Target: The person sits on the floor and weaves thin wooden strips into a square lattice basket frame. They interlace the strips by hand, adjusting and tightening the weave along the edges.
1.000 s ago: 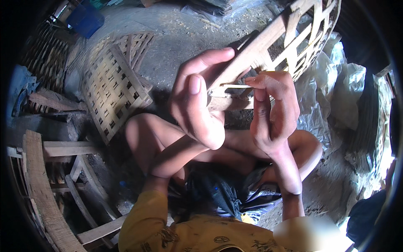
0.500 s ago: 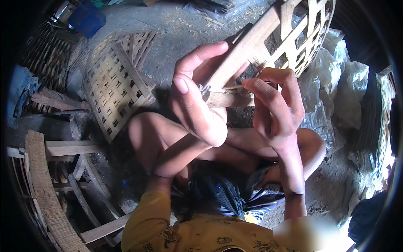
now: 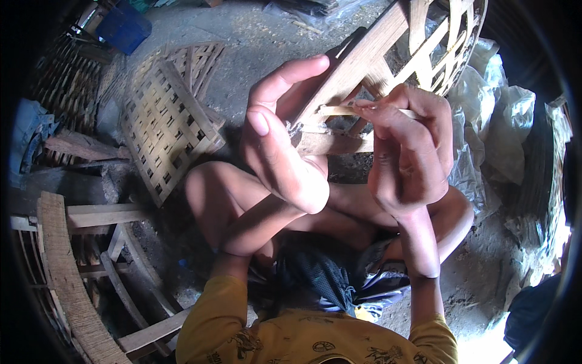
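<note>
1. Left hand (image 3: 284,142): wrapped around the near corner of a woven lattice frame (image 3: 373,51), palm against that corner. Thumb raised and apart from the wood; index finger extended along the outer edge.
2. Right hand (image 3: 413,148): closed in a pinch, gripping a thin pale strip (image 3: 336,111) between thumb and fingers.
3. Strip position: lies across the near corner of the lattice frame, its left end just beside the left palm. Whether it passes through the lattice cannot be told.
4. Lattice frame: held tilted above the floor (image 3: 254,36), in front of the crossed legs (image 3: 227,194), its far end rising toward the floor's far right corner. Flat wooden rim, slats crossing with wide gaps.
5. Floor, left of the hands: a close-woven panel (image 3: 167,115) with wooden edging, lying tilted, apart from both hands.
6. Floor, far left corner: a blue container (image 3: 124,27).
7. Floor, near left corner: a wooden framework (image 3: 63,261) of broad boards and curved slats.
8. Floor, right edge: crumpled clear plastic (image 3: 479,115), near the right hand but not touching it.
</note>
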`<control>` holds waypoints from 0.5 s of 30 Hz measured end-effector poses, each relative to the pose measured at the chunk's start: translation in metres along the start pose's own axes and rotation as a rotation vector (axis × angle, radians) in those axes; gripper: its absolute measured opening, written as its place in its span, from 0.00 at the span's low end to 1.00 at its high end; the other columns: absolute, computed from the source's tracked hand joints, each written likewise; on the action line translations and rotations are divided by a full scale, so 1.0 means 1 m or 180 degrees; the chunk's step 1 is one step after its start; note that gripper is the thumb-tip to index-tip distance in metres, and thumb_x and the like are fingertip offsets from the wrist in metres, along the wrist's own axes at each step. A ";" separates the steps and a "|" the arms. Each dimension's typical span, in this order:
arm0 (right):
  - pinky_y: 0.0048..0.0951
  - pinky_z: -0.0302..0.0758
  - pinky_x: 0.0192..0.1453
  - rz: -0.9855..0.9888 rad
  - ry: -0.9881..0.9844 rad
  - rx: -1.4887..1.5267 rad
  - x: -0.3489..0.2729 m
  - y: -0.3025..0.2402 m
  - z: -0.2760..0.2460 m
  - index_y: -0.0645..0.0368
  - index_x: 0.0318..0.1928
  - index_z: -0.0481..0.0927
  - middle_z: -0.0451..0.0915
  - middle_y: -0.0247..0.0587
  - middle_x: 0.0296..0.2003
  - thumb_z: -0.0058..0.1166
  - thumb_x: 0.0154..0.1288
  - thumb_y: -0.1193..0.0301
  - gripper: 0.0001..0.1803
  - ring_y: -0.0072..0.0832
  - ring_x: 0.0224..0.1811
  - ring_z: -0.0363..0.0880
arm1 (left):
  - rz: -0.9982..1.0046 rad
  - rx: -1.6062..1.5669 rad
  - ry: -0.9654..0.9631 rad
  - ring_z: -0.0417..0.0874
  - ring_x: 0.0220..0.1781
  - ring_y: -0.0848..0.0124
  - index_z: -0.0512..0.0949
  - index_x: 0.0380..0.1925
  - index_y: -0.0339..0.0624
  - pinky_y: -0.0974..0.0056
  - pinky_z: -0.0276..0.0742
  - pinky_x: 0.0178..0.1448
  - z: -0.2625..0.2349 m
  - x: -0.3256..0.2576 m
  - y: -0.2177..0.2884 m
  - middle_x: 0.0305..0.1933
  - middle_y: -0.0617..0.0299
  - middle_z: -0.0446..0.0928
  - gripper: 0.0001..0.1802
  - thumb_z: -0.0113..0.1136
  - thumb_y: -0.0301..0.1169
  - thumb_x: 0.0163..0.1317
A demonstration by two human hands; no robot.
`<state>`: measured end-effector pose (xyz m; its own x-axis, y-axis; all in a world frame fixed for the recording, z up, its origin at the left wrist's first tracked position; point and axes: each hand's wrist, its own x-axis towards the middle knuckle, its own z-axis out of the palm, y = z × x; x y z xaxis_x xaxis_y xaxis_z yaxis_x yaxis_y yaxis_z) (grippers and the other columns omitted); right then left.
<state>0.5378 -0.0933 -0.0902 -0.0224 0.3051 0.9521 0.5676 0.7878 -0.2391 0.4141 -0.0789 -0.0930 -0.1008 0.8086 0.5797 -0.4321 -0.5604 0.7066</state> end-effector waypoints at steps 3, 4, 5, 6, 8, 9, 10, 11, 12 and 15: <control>0.26 0.80 0.37 0.0038 0.0208 0.0274 -0.002 0.001 0.013 0.61 0.44 0.88 0.79 0.44 0.40 0.63 0.49 0.90 0.20 0.28 0.37 0.83 | 0.0303 -0.0379 0.0156 0.86 0.53 0.56 0.71 0.59 0.22 0.57 0.80 0.60 0.000 0.003 -0.007 0.53 0.35 0.81 0.35 0.25 0.48 0.83; 0.26 0.80 0.36 0.0025 0.0104 0.0175 -0.001 0.000 0.010 0.60 0.44 0.88 0.79 0.43 0.40 0.64 0.48 0.90 0.21 0.28 0.37 0.83 | 0.0295 -0.0384 0.0185 0.86 0.53 0.56 0.71 0.59 0.22 0.57 0.80 0.60 0.000 0.003 -0.007 0.53 0.35 0.81 0.35 0.25 0.48 0.83; 0.26 0.80 0.34 0.0004 0.0001 0.0081 0.000 0.000 0.009 0.60 0.44 0.88 0.79 0.41 0.39 0.65 0.46 0.89 0.22 0.27 0.36 0.83 | 0.0285 -0.0391 0.0211 0.86 0.53 0.56 0.71 0.59 0.22 0.57 0.80 0.60 0.001 0.004 -0.007 0.53 0.35 0.81 0.35 0.26 0.47 0.83; 0.26 0.81 0.33 -0.0019 -0.0102 -0.0012 0.001 -0.001 0.007 0.59 0.45 0.89 0.79 0.40 0.39 0.66 0.45 0.88 0.23 0.26 0.35 0.83 | 0.0273 -0.0400 0.0236 0.86 0.53 0.56 0.71 0.59 0.22 0.57 0.80 0.60 0.001 0.005 -0.007 0.53 0.35 0.81 0.35 0.26 0.47 0.83; 0.27 0.81 0.34 -0.0001 -0.0309 -0.0077 0.001 0.000 0.005 0.59 0.45 0.88 0.78 0.40 0.39 0.65 0.45 0.89 0.23 0.27 0.35 0.83 | 0.0239 -0.0211 0.0215 0.85 0.53 0.54 0.70 0.60 0.25 0.54 0.81 0.61 -0.003 0.009 -0.007 0.53 0.36 0.81 0.35 0.27 0.49 0.82; 0.27 0.81 0.35 0.0038 -0.0408 -0.0084 0.001 0.001 0.004 0.59 0.45 0.88 0.78 0.40 0.39 0.64 0.45 0.89 0.23 0.28 0.36 0.83 | 0.0200 -0.0036 0.0116 0.85 0.55 0.52 0.69 0.61 0.28 0.52 0.83 0.62 -0.008 0.010 -0.006 0.55 0.36 0.80 0.36 0.28 0.53 0.82; 0.28 0.81 0.36 0.0074 -0.0516 -0.0106 0.001 0.002 0.002 0.59 0.45 0.88 0.77 0.40 0.39 0.63 0.45 0.89 0.23 0.28 0.36 0.83 | 0.0161 0.0114 0.0019 0.84 0.56 0.49 0.68 0.63 0.31 0.50 0.84 0.64 -0.011 0.011 -0.007 0.56 0.37 0.79 0.37 0.28 0.56 0.81; 0.28 0.81 0.36 0.0140 -0.0588 -0.0044 -0.001 0.006 0.001 0.59 0.45 0.88 0.77 0.40 0.39 0.62 0.46 0.90 0.23 0.29 0.37 0.83 | 0.0220 0.0171 -0.0038 0.84 0.57 0.48 0.67 0.63 0.30 0.48 0.84 0.64 -0.014 0.013 -0.009 0.57 0.37 0.79 0.37 0.29 0.55 0.81; 0.29 0.81 0.36 0.0206 -0.0658 0.0017 -0.002 0.009 -0.001 0.59 0.45 0.88 0.77 0.40 0.39 0.61 0.47 0.90 0.23 0.30 0.38 0.83 | 0.0212 0.0167 -0.0043 0.83 0.58 0.49 0.67 0.63 0.29 0.47 0.84 0.64 -0.016 0.014 -0.012 0.57 0.37 0.79 0.37 0.28 0.55 0.81; 0.31 0.81 0.38 0.0239 -0.1006 -0.0264 0.002 0.019 -0.011 0.59 0.45 0.87 0.78 0.40 0.39 0.59 0.49 0.91 0.22 0.32 0.40 0.83 | 0.0241 0.0205 -0.0038 0.83 0.59 0.49 0.67 0.64 0.29 0.46 0.84 0.64 -0.019 0.016 -0.012 0.58 0.38 0.78 0.36 0.28 0.55 0.82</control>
<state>0.5575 -0.0833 -0.0908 -0.2247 0.5216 0.8231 0.6422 0.7145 -0.2775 0.4009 -0.0561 -0.1001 -0.1202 0.7615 0.6369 -0.3651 -0.6305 0.6850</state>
